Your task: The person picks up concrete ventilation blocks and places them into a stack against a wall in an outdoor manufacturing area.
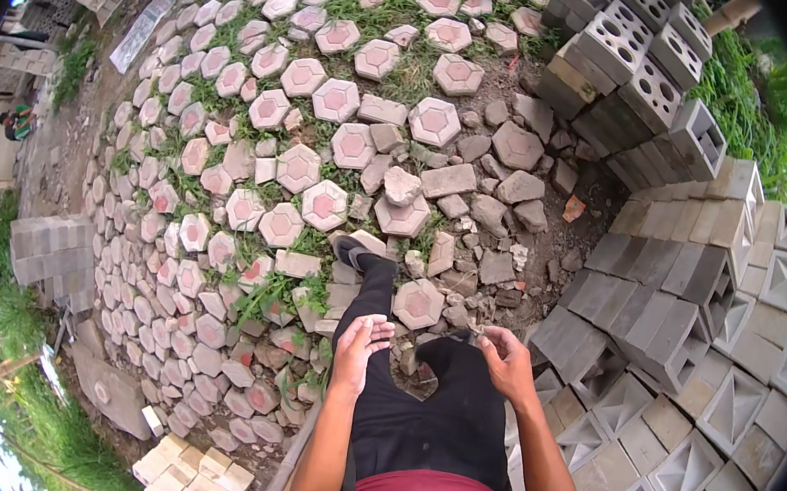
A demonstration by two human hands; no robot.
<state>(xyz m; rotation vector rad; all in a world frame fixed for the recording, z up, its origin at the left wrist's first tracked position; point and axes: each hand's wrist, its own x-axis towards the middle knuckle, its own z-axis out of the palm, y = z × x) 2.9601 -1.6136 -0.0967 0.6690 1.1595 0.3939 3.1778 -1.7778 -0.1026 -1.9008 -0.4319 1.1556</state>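
1. Left hand (359,349): raised above the left thigh, forearm rising from the lower edge of view. Fingers are extended and loosely spread; nothing is visible in the grasp.
2. Right hand (507,365): raised above the right thigh, elbow bent outward, fingers pointing inward. Thumb and fingers are drawn close together; whether they pinch a small object cannot be told.
3. Spacing: the two hands are well apart, with the black trousers (432,422) below them.
4. Nearest hexagonal paver (418,304): lies flat on the ground (600,195), just beyond the gap between the hands, toward the ground's right edge. Cast concrete, pale rim, pinkish centre.
5. Left foot: dark shoe (350,253), placed among the pavers.
6. Rubble chunk (402,187): rough, irregular, resting on another hexagonal paver (402,218).
7. Right edge of the ground: stacked grey concrete blocks (631,309), rectangular, matte; upper blocks with round holes (654,93); ventilation blocks (736,411) with triangular recesses.
8. Grass (282,299): green tufts between pavers.
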